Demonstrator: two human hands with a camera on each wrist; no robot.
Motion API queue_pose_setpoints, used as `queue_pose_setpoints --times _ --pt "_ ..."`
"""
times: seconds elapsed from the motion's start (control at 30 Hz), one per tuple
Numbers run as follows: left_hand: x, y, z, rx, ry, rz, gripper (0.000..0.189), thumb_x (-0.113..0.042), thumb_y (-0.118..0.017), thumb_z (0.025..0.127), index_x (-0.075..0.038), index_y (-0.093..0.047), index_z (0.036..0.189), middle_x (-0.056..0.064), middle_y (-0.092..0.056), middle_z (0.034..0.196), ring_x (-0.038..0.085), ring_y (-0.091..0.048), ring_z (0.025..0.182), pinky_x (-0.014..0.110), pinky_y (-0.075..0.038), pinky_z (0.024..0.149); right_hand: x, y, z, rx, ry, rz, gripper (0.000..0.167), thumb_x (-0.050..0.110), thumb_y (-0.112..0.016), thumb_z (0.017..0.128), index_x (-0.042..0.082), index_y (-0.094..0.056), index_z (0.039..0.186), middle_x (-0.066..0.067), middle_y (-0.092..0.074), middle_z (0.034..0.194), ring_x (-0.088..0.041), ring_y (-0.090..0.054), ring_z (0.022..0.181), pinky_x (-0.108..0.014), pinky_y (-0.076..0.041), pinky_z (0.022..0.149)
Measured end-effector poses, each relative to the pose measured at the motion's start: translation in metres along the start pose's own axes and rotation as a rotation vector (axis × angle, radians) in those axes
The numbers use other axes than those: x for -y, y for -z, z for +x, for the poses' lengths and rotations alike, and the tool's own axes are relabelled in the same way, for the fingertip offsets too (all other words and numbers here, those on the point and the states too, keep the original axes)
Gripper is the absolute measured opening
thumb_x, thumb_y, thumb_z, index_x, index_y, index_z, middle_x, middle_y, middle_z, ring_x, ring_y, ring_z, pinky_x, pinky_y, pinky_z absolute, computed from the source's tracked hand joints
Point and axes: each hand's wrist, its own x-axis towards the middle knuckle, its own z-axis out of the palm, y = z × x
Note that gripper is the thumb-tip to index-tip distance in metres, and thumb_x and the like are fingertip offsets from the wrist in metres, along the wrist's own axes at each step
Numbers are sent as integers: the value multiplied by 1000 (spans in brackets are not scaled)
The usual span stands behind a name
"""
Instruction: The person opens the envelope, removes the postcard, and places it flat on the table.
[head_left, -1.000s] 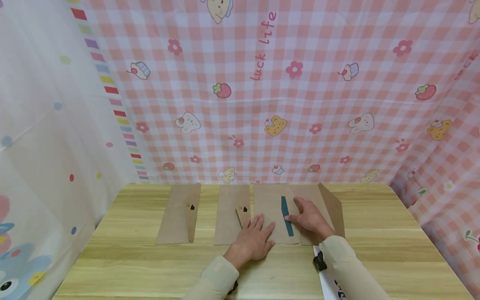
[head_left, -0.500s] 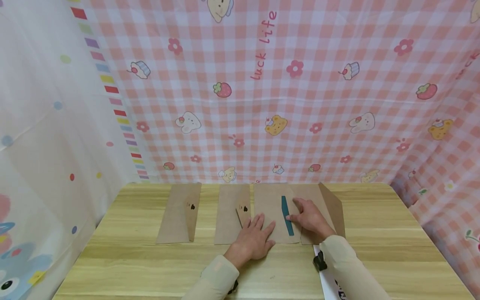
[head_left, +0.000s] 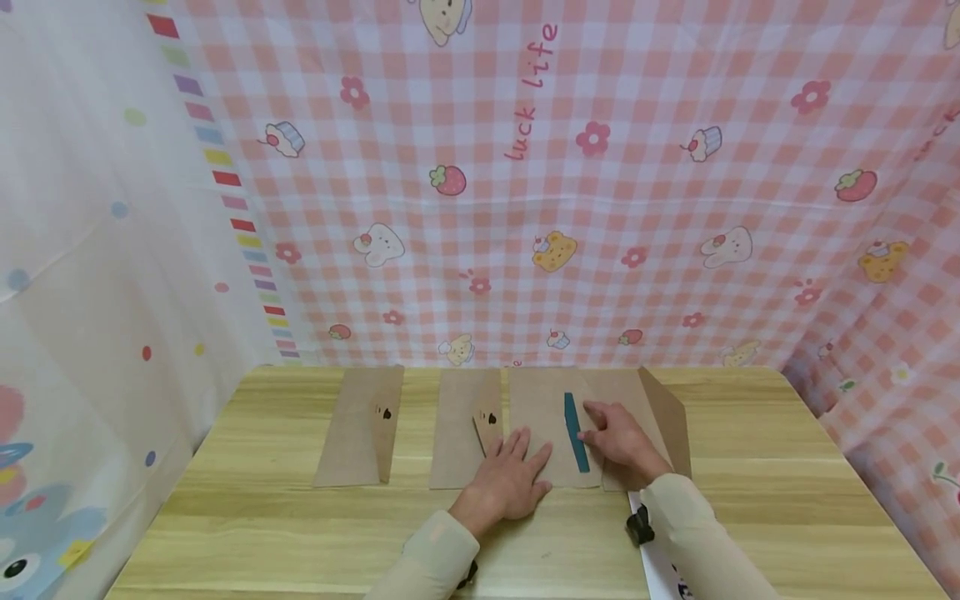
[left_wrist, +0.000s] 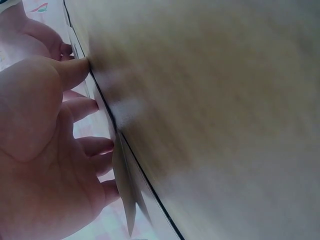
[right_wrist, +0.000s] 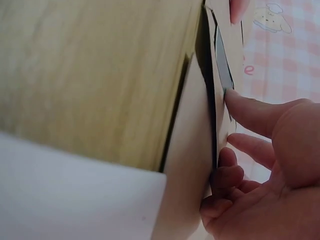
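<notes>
My left hand [head_left: 504, 482] lies with fingers spread, its fingertips on the near edges of two brown paper envelopes, the second from the left [head_left: 453, 433] and the wider one to its right [head_left: 536, 417]. A dark teal strip [head_left: 576, 442] runs lengthwise on that wider envelope. My right hand [head_left: 621, 437] presses there: the thumb touches the strip's right edge and the index finger rests on the brown paper beyond. In the right wrist view, the other fingers of this hand curl loosely beside the paper's edge, and the strip [right_wrist: 224, 62] looks dark grey.
Another brown envelope [head_left: 348, 433] lies at the far left, its flap folded over with a small black print. At the right, a brown flap [head_left: 666, 408] stands out at an angle. A white printed sheet [head_left: 654, 558] lies partly under my right forearm.
Both hands and the envelopes stay in nearly the same place. The head view has shifted very slightly.
</notes>
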Motion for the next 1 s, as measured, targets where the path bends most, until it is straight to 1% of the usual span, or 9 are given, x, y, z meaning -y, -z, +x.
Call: queue_pose_setpoints --times 0.1,0.17,0.33,0.43,0.5,0.57,0.7,0.9,1.0 --pt "0 0 0 2 1 -3 57 -44 -46 103 -26 -34 156 12 -25 163 25 -22 151 47 -20 121 -2 0 0 2 9 -3 53 7 -69 90 -12 -51 136 -33 -61 119 -39 -56 116 -57 -41 105" --pt "0 1 0 4 2 -5 57 -44 -46 103 -26 -34 156 12 -25 163 25 -22 151 47 -20 121 -2 0 1 12 -6 5 55 10 -69 91 -11 -50 138 -31 -61 118 -37 -56 115 -56 -41 105" --pt "0 1 0 6 1 -5 57 -44 -46 103 -26 -33 156 12 -24 163 25 -22 151 47 -20 121 -2 -1 3 35 -48 16 63 17 -73 91 -9 -46 142 -28 -58 130 -32 -52 108 -55 -40 107" --pt "0 -1 1 7 0 -6 57 -44 -46 103 -26 -33 156 11 -24 163 25 -21 151 47 -19 121 -3 -1 3 23 -49 8 61 15 -73 90 -8 -48 141 -26 -62 109 -30 -53 98 -49 -45 98" --pt "0 -1 2 9 1 -6 57 -45 -45 103 -26 -33 156 11 -24 164 25 -21 151 47 -19 122 -4 -1 2 11 -51 2 59 14 -72 91 -8 -49 140 -18 -57 91 -29 -52 90 -44 -46 88" --pt "0 -2 2 11 4 -7 57 -45 -45 103 -27 -33 156 11 -24 164 25 -21 151 47 -19 122 -5 -1 2 5 -55 -2 57 13 -71 91 -7 -50 140 -12 -49 82 -28 -51 86 -42 -42 82" --pt "0 -3 3 14 7 -10 58 -45 -46 103 -28 -33 156 10 -24 164 24 -21 151 47 -19 122 -6 -1 1 14 -61 -8 57 15 -69 93 -6 -48 142 -12 -50 90 -27 -49 88 -42 -43 84" --pt "1 -4 4 15 7 -8 57 -45 -46 103 -28 -33 156 10 -23 164 24 -21 152 47 -20 121 -3 -5 0 14 -51 -8 56 17 -69 93 -5 -50 141 -13 -48 84 -26 -48 80 -34 -40 69" --pt "1 -4 4 17 6 -7 57 -46 -45 103 -28 -33 156 10 -23 164 24 -20 152 47 -19 121 0 -7 -2 17 -74 -9 60 20 -70 93 -1 -48 144 -13 -48 91 -26 -47 85 -34 -39 70"
